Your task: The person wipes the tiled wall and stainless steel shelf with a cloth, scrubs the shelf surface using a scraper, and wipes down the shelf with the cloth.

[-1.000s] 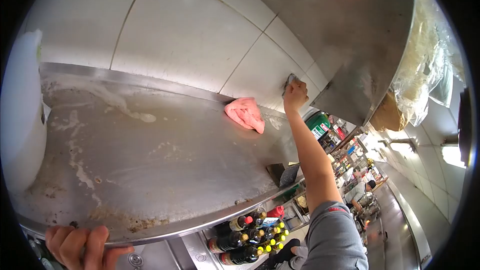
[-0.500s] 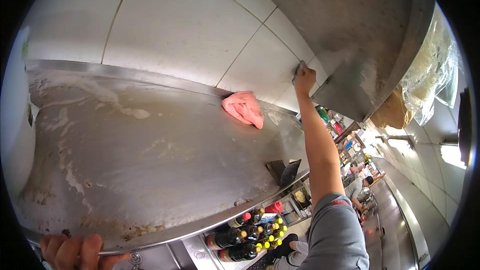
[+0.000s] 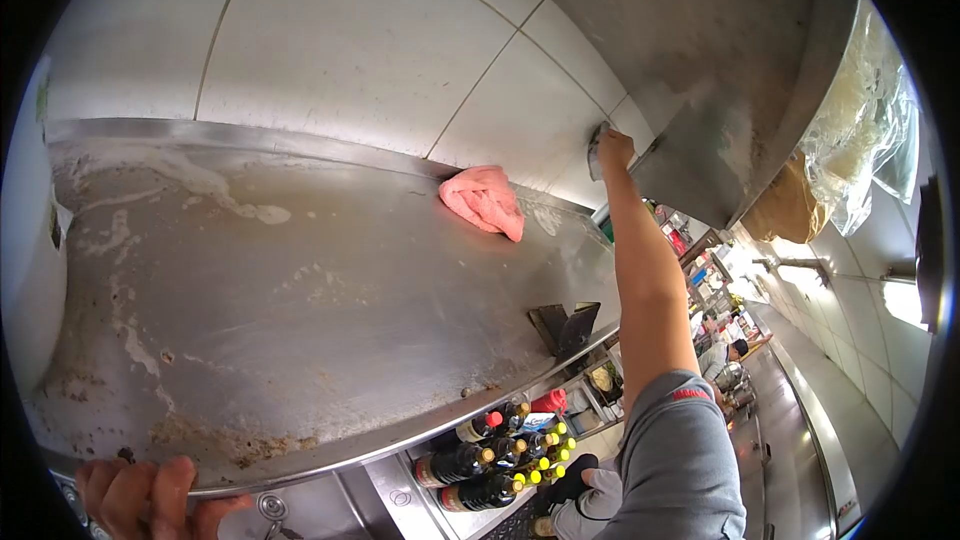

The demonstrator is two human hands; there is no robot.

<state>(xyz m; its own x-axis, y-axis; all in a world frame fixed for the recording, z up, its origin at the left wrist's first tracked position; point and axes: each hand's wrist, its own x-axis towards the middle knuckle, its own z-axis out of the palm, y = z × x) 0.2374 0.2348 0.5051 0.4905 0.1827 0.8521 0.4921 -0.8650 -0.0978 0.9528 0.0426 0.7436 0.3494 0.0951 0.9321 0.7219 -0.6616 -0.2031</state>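
My right hand (image 3: pixel 616 149) is closed on a flat grey scouring pad (image 3: pixel 596 152), which lies against the white tiled wall (image 3: pixel 500 105). At the lower left, the fingers of my left hand (image 3: pixel 140 495) curl over the front edge of a steel shelf (image 3: pixel 330 340). A crumpled pink cloth (image 3: pixel 483 202) rests on the shelf beside the wall. Whitish smears and brown grime mark the steel.
A dark metal piece (image 3: pixel 565 328) stands near the shelf's front edge. Several sauce bottles (image 3: pixel 480 490) are grouped below. A steel hood (image 3: pixel 700 60) overhangs my right arm, with plastic bags (image 3: pixel 865 140) beyond. Another person (image 3: pixel 715 360) is farther off at right.
My right hand and the pad have shifted slightly down the wall, and the pad now shows more of its side. The view has moved a little; my left hand stays on the edge.
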